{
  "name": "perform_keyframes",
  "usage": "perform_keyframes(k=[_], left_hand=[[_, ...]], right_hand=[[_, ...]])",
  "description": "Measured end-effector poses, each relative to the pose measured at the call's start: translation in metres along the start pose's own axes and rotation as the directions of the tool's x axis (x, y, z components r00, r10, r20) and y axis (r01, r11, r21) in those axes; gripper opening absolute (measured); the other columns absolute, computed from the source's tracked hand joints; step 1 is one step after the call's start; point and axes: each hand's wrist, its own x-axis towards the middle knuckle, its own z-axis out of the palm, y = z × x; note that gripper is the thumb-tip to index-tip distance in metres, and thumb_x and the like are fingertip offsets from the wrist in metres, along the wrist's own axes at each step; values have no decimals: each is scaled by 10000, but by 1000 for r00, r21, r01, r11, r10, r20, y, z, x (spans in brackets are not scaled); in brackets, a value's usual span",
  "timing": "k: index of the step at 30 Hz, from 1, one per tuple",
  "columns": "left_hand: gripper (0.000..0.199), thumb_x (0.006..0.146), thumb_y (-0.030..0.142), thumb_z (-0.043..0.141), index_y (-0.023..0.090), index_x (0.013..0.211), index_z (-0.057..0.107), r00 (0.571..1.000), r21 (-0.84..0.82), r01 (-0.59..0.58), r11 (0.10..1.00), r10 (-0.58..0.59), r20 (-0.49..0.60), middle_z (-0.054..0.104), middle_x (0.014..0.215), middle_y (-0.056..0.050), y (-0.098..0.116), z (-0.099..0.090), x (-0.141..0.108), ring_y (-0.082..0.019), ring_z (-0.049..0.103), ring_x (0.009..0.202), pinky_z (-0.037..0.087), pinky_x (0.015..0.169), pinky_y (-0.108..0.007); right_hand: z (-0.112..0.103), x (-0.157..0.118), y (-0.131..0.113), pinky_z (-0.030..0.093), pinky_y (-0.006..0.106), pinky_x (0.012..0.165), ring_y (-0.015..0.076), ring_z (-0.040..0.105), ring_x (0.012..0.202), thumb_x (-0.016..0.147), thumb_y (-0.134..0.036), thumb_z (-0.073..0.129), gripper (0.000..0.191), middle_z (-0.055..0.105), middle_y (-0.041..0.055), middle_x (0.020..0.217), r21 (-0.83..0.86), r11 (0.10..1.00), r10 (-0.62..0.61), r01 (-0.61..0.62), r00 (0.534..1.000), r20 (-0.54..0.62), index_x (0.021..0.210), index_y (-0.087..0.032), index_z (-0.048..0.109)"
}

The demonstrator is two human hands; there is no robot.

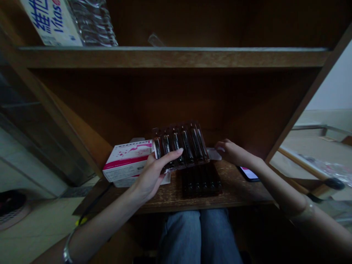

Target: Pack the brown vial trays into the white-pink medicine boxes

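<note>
Pinching vial tray (180,145) at frame centre with left hand (152,174), under thumb; curling right hand (229,151) right of centre, closure unclear; showing "Vitas" on carton (52,24), upper left, illegible small print on pink-white box (128,159).

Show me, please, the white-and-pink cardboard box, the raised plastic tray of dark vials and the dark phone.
White-and-pink cardboard box (131,151): head view, its upper face.
Raised plastic tray of dark vials (187,143): head view, a middle vial.
Dark phone (249,173): head view, its lit screen.

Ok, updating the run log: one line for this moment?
left hand: holding tray of ampoules | right hand: beside pale piece | second tray: on wooden shelf | carton: left
</note>
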Motion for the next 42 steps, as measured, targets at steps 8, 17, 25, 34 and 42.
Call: perform_keyframes(k=[8, 17, 25, 34, 42], left_hand=[[321, 757, 355, 800, 227, 1043, 731, 999, -41, 51, 998, -50, 16, 754, 1120, -21, 5, 12, -1, -218, 679, 1087, 586, 866, -295], [754, 835, 646, 606, 308, 1477, 400, 936, 222, -180, 958, 98, 337, 398, 1578, -50, 24, 16, -16, -341, 364, 1446, 378, 1149, -511], [762, 683, 443, 844, 220, 1338, 525, 822, 520, -562, 643, 365, 437, 463, 1522, -112, 30, 8, -5, -325, 395, 1424, 268, 1209, -494], [467, 763, 400, 778, 157, 1138, 641, 917, 386, -298, 873, 150, 370, 718, 1199, -79, 21, 20, -4, -252, 665, 1127, 544, 952, -338], [882, 752, 548, 757, 182, 1457, 375, 859, 521, -473, 710, 241, 451, 467, 1511, -158, 16, 6, -3, -327, 435, 1408, 395, 1147, -479]], right_hand=[[-22, -19, -56, 287, 596, 1168, 380, 197, 1512, 809, -187, 654, 813, 88, 54, 1679, -28, 908, -387, 418, 813, -434, 1536, -322, 314], [-30, -34, -69, 479, 479, 1081, 262, 578, 1297, 976, -245, 498, 392, 645, 75, 1357, -14, 656, -643, 754, 550, -533, 1356, -275, 588], [-40, -45, -92, 634, 386, 764, 272, 737, 891, 656, -405, 863, 419, 767, 57, 1016, 391, 755, -270, 527, 793, -547, 1020, -249, 728], [-51, -46, -106, 519, 231, 514, 127, 617, 572, 691, -377, 845, 272, 714, 11, 766, 857, 515, 41, 6, 999, -31, 830, -180, 721], [-51, -40, -99, 312, 207, 305, 108, 482, 369, 727, -489, 769, 325, 603, -21, 507, 921, 339, 87, -190, 982, 170, 758, -180, 675]])
